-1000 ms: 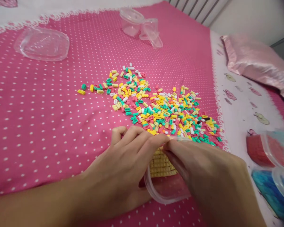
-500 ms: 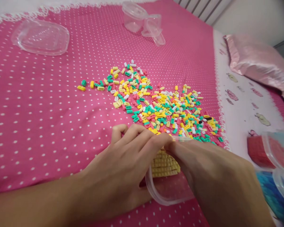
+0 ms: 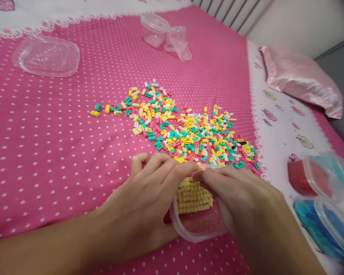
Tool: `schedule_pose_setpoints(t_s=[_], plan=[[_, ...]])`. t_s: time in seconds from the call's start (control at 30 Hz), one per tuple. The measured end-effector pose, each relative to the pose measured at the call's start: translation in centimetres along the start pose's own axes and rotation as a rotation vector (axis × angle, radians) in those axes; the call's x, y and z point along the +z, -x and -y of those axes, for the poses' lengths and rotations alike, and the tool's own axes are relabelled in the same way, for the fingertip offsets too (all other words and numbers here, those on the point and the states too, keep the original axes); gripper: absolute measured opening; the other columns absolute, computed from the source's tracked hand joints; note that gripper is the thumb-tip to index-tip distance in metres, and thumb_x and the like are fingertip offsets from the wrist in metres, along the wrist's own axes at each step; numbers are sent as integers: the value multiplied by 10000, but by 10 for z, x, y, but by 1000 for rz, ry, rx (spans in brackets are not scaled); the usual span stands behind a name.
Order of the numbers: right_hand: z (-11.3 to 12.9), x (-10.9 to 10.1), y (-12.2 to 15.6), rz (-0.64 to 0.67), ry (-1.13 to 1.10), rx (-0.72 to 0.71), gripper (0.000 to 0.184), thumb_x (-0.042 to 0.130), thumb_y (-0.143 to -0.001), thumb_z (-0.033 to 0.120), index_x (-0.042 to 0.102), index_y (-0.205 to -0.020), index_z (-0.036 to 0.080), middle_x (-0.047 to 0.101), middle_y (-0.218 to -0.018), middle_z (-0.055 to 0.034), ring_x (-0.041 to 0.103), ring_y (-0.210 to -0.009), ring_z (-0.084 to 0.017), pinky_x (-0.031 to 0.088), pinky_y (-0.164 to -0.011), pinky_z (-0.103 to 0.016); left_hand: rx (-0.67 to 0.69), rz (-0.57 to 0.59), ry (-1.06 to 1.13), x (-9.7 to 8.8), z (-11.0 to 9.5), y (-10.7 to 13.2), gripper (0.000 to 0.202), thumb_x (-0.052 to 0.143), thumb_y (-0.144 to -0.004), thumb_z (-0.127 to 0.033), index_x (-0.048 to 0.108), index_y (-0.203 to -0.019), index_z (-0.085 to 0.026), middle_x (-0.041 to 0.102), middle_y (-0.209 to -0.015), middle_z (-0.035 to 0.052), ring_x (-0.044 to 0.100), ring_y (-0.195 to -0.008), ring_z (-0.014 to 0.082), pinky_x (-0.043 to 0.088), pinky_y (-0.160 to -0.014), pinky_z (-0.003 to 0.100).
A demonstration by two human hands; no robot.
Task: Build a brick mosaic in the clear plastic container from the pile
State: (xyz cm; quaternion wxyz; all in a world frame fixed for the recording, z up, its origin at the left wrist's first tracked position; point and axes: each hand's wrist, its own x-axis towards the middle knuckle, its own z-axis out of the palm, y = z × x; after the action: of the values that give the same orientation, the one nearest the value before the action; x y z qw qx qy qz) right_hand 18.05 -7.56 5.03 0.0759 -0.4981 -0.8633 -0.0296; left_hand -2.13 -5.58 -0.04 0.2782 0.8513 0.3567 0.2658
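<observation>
My left hand [image 3: 143, 202] and my right hand [image 3: 246, 206] meet fingertip to fingertip over a small clear plastic tub [image 3: 195, 229] on the pink dotted bedspread. Inside the tub lies a flat slab of joined yellow bricks [image 3: 193, 196]. Both hands have their fingers bent and pinched together at the slab's far edge; what they pinch is too small to name. Just beyond the hands spreads a loose heap of tiny bricks [image 3: 183, 126], yellow, green, pink and white.
A clear lid [image 3: 46, 61] lies at the far left. Clear empty tubs [image 3: 163, 34] stand at the back. At the right sit a tub of red bricks [image 3: 306, 177] and a tub of blue bricks [image 3: 321, 225]. A pink satin pillow [image 3: 301, 82] lies beyond them.
Hands stay pinched over the yellow slab in the tub. The view has shifted slightly, so everything sits a little further left in the picture.
</observation>
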Motion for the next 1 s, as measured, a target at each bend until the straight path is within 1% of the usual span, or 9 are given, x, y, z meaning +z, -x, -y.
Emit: schedule_pose_setpoints(t_s=[0.13, 0.4, 0.53, 0.6, 0.7, 0.8, 0.83, 0.9, 1.0], plan=[[-2, 1, 2, 27, 4, -23, 244, 458, -936, 62, 640, -950, 223, 695, -816, -3, 641, -732, -200, 423, -648, -326, 19, -8, -5, 1, 0, 0, 680, 805, -787, -438, 410, -1319, -285, 615, -1180, -47, 505, -1063, 193, 255, -895, 351], [4, -1, -2, -36, 42, -50, 266, 430, -981, 84, 647, -898, 213, 680, -748, 0, 627, -691, -196, 400, -613, -340, 19, -23, -30, 1, 1, -1, 687, 803, -785, -445, 407, -1326, -291, 625, -1176, -48, 515, -1068, 200, 244, -905, 361], [-1, -11, 9, -95, 30, -73, 269, 415, -999, 119, 666, -1026, 214, 745, -843, -8, 661, -705, -191, 415, -600, -343, 18, -20, -69, 0, 2, 2, 668, 773, -816, -447, 387, -1336, -284, 627, -1153, -34, 519, -1063, 205, 244, -900, 365], [-10, -17, 15, -136, -22, -39, 242, 464, -989, 134, 653, -1094, 244, 764, -928, 11, 686, -765, -165, 452, -649, -313, 24, -14, -82, -1, 3, 3, 675, 774, -806, -438, 386, -1338, -289, 629, -1152, -29, 520, -1063, 215, 246, -890, 367], [-28, -23, 17, -263, -91, 133, 196, 559, -960, 156, 664, -1082, 269, 760, -940, 41, 687, -761, -121, 480, -698, -255, 46, -8, -86, -2, 5, 5, 701, 797, -747, -400, 397, -1313, -298, 638, -1139, -26, 534, -1037, 228, 258, -870, 372], [-52, -14, 11, -393, -169, 331, 147, 575, -965, 173, 687, -1020, 249, 751, -905, 23, 680, -759, -133, 495, -699, -261, 38, -26, -93, -2, 3, 8, 704, 811, -695, -358, 413, -1274, -308, 644, -1120, -30, 556, -1009, 231, 273, -873, 381], [-59, -8, 8, -402, -212, 350, 157, 553, -974, 167, 685, -1024, 237, 750, -935, 3, 685, -807, -152, 504, -722, -278, 26, -38, -95, -1, 2, 8, 701, 814, -686, -355, 420, -1264, -313, 646, -1117, -33, 563, -1007, 234, 276, -879, 387], [-72, 6, 3, -371, -227, 334, 177, 538, -977, 163, 684, -1060, 219, 744, -1014, -34, 683, -930, -195, 515, -807, -332, 9, -61, -94, 0, 1, 10, 689, 820, -679, -365, 435, -1248, -317, 652, -1104, -35, 573, -1000, 243, 279, -883, 399], [-81, 23, -2, -305, -250, 272, 208, 544, -969, 136, 705, -1063, 229, 731, -1046, -41, 657, -991, -209, 511, -877, -365, 16, -74, -90, 2, 2, 12, 678, 825, -680, -411, 456, -1240, -314, 654, -1094, -17, 582, -983, 262, 295, -872, 413]])
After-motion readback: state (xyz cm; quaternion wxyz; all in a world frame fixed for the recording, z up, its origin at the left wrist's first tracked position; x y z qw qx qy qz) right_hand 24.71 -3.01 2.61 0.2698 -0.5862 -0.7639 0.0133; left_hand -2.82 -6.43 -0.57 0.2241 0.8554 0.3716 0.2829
